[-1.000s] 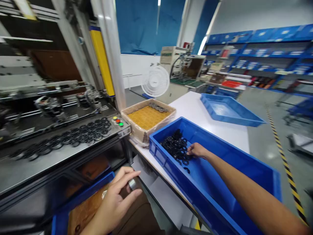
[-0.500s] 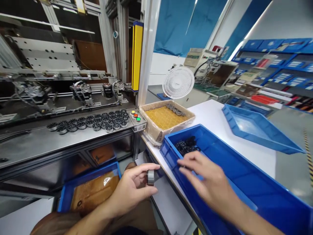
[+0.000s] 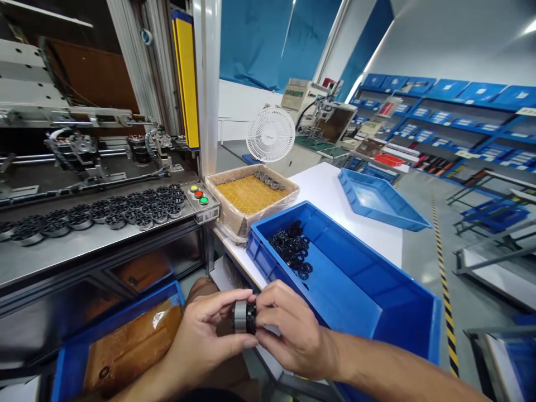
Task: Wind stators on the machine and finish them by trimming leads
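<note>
On our left, the steel bench (image 3: 62, 254) carries rows of dark round parts (image 3: 125, 207). Low in front of us, our left hand (image 3: 201, 340) is closed on a grey metal cylinder (image 3: 240, 317), thumb and fingers pinching its rim. Touching its right face is a black ring (image 3: 250, 319), gripped in the fingertips of our right hand (image 3: 293, 335). We judge it best to keep the two faces square and press evenly. Further right, the blue bin (image 3: 377, 290) holds a pile of loose rings (image 3: 293, 251).
</note>
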The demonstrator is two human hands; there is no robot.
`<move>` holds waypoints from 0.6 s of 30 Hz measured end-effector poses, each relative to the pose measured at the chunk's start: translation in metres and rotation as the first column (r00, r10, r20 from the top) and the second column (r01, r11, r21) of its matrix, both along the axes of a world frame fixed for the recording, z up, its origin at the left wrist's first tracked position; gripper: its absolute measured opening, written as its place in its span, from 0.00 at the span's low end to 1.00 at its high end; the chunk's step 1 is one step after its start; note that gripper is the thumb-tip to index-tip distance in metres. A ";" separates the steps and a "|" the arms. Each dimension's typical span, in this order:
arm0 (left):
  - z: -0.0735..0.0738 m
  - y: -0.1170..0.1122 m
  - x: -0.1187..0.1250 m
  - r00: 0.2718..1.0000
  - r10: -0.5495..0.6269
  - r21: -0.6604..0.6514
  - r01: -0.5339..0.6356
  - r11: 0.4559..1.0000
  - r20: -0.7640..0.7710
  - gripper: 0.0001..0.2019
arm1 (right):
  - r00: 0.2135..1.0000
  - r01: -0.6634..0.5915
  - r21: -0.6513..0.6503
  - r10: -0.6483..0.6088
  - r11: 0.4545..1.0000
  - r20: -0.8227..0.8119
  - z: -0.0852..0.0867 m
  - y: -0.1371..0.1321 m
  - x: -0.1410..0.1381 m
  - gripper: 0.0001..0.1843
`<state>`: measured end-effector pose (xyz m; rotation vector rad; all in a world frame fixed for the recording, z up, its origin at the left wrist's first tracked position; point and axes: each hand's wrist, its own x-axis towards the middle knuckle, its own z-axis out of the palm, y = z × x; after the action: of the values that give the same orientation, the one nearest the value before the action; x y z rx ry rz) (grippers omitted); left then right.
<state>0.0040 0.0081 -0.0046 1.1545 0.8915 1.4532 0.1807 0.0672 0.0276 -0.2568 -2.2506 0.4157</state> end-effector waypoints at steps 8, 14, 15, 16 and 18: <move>0.003 -0.005 -0.013 0.933 0.164 0.172 -0.113 0.979 -0.322 0.28 | 0.999 0.004 0.056 -0.006 0.998 0.036 0.007 0.006 0.003 0.20; 0.002 -0.007 -0.012 0.976 0.010 0.019 -0.006 1.000 -0.217 0.27 | 0.999 -0.018 0.194 0.009 0.981 0.048 0.009 0.007 0.005 0.18; 0.002 -0.006 -0.012 0.982 -0.015 -0.004 0.014 1.000 -0.188 0.26 | 0.998 -0.019 0.208 0.008 0.978 0.055 0.010 0.007 0.005 0.18; 0.003 -0.006 -0.012 0.987 -0.041 -0.024 0.038 0.999 -0.155 0.26 | 0.998 -0.017 0.216 0.005 0.976 0.060 0.010 0.006 0.005 0.17; 0.007 -0.004 -0.011 0.992 -0.094 -0.057 0.089 0.994 -0.085 0.25 | 0.998 -0.016 0.223 0.001 0.975 0.068 0.012 0.005 0.006 0.17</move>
<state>-0.0074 0.0044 0.0022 1.2115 0.9200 1.3059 0.1863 0.0727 0.0392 -0.1452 -2.3419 0.1570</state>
